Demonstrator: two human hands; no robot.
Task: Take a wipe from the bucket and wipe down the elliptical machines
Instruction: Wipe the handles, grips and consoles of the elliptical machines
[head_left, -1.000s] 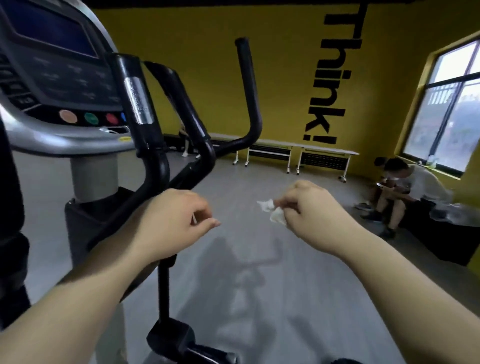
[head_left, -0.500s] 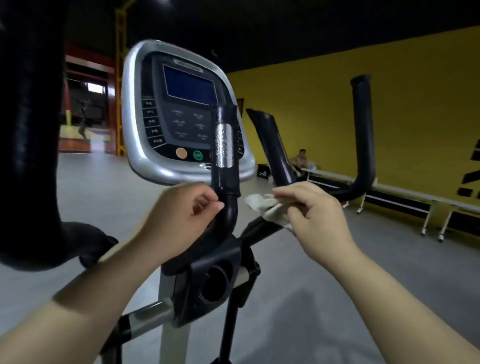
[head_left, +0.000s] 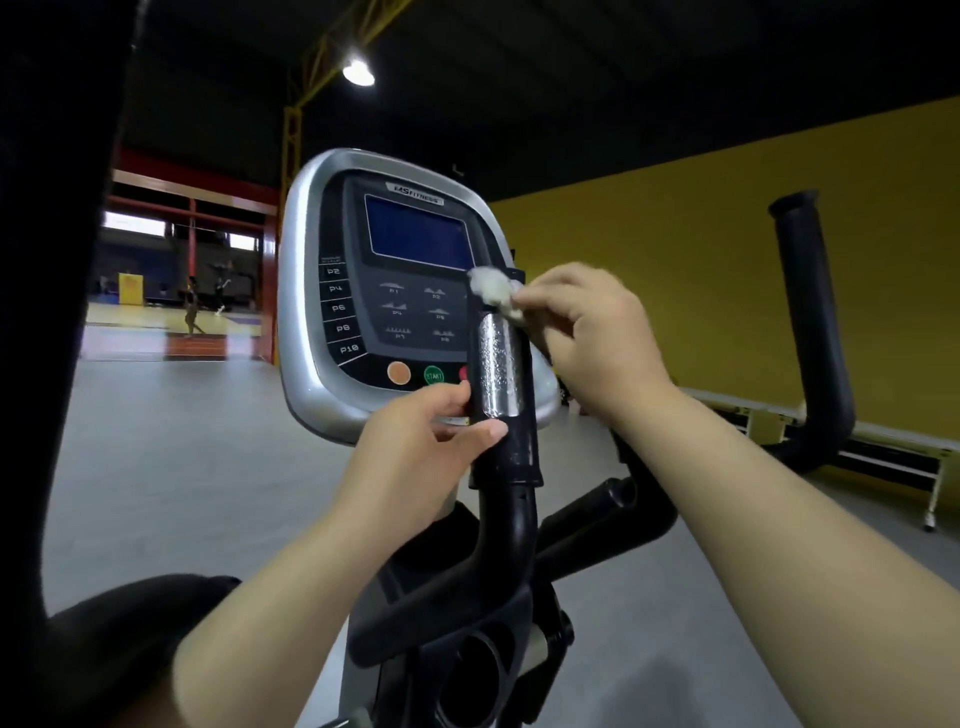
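Right fingers (head_left: 540, 299) pinch crumpled white wipe (head_left: 493, 291) atop cylindrical grip (head_left: 501, 395); left fingers (head_left: 467, 431) clasp its chrome band.

From my feed, the grip (head_left: 501, 374) hides the console's (head_left: 311, 312) red button (head_left: 463, 372), the frame crops both forearms, and distant figures (head_left: 192, 312) blur.

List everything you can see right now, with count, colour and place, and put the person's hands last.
console: one, silver and black, blue screen, centre
grip sensor: one, chrome, on the black handlebar post before the console
wipe: one, white, bunched, at the post's top
moving handle: one, black, right
benches: white, count unclear, along the yellow wall
ceiling lamp: one, lit, top
left hand: pinching the post under the sensor
right hand: holding the wipe
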